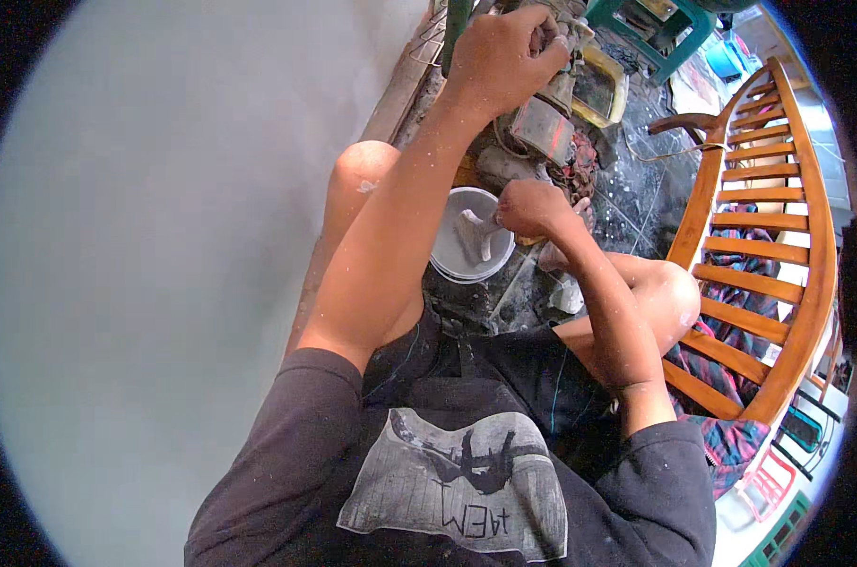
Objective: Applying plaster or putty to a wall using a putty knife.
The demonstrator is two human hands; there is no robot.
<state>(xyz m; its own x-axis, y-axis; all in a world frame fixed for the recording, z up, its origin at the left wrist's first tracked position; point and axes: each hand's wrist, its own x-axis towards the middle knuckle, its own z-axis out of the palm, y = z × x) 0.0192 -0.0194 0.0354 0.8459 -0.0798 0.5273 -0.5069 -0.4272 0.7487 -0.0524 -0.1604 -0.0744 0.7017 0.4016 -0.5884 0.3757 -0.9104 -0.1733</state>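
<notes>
My right hand [535, 209] is closed around the handle of a paintbrush [476, 234]. The bristle end, coated in pale grey-white, is inside a white bucket [473, 278] between my legs. Up ahead, beside the wall, my left hand [506, 61] has its fingers curled in toward the thumb. What they hold, if anything, is hidden. Just past that hand lies a jumble of dusty items, with a worn grey bag-like piece [542, 130] below it.
A pale wall [164, 283] fills the left side. At right stands an orange-brown slatted wooden bench [759, 250] with checked cloth behind its slats. Farther ahead are a yellow-rimmed container [617, 90] and a green plastic stool [685, 52]. Paint spots mark the dark tiled floor [641, 194].
</notes>
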